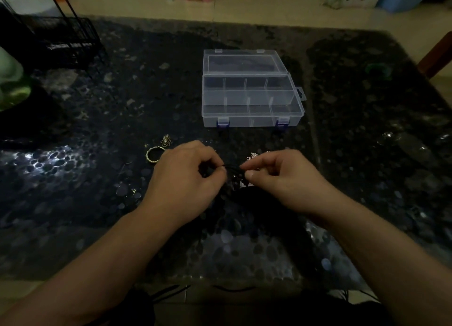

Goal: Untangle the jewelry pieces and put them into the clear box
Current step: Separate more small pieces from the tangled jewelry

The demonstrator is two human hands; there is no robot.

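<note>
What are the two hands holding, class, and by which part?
Both hands, the left hand and the right hand, pinch a dark tangled cord between thumb and fingers, one at each end of the short stretch between them.

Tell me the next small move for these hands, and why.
Probably ease the two pinches gently apart to loosen the knot. Both the left hand and the right hand pinch the same dark tangled cord between them, and the open clear box shows no jewelry in its compartments yet.
</note>
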